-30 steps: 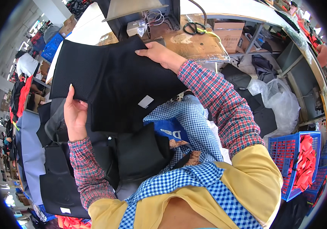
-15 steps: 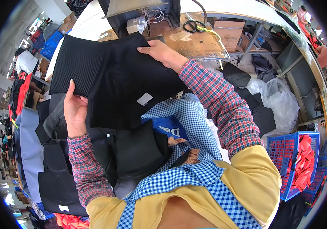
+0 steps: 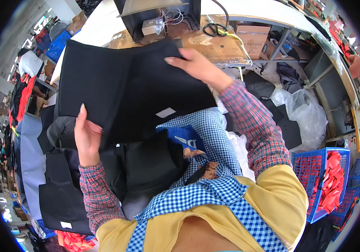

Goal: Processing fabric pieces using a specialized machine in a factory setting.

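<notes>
The large black mesh fabric panel (image 3: 125,88) is held up in the air between the person and the worn wooden bench (image 3: 213,42), spread almost flat and facing the camera. Its long axis runs from the lower left, near the lap, up toward the right and the bench edge. A small white label (image 3: 165,112) sits near its lower right edge.

The left hand (image 3: 87,136) is at the panel's lower left corner, its grip clamped on the edge with the thumb in front and the fingers apparently behind the cloth, though they are hidden, so this is a guess. The right hand (image 3: 196,66) lies on the upper right edge, fingers extended flat over the front face; whether its thumb pinches the cloth from behind cannot be told from here.

So the panel stretches between the two grips, the bulk of it lying to the right of and above the left hand, and to the left of and below the right hand. The right hand is nearer the bench.

Below the panel, a stack of black padded fabric pieces (image 3: 146,168) rests on the lap, over a blue-and-white checked apron (image 3: 205,193). Black-handled scissors (image 3: 214,28) lie on the bench, well apart from both hands.
</notes>
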